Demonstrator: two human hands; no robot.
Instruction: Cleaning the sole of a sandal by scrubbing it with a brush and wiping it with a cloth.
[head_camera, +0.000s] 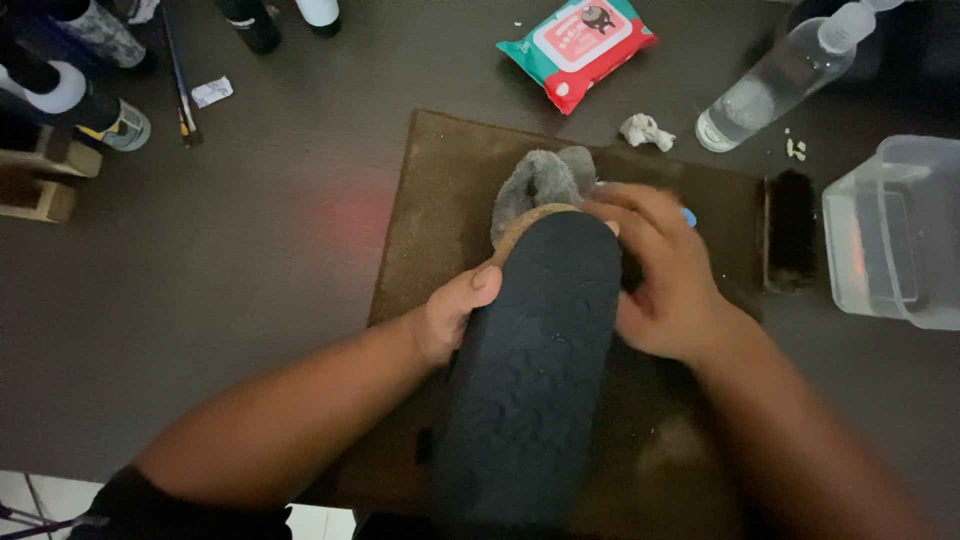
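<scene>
On the brown mat (440, 200) at the table's middle, bare dark table (250, 280) lies open to your left, while a brush (790, 230) and clear tub (890, 235) crowd the mat's right edge. Your left hand (450, 315) grips the slipper (535, 350) sole-up. Your right hand (660, 275) curls closed against its side, around something mostly hidden. The slipper's long axis runs from you toward the far edge, furry end (545, 180) pointing away.
</scene>
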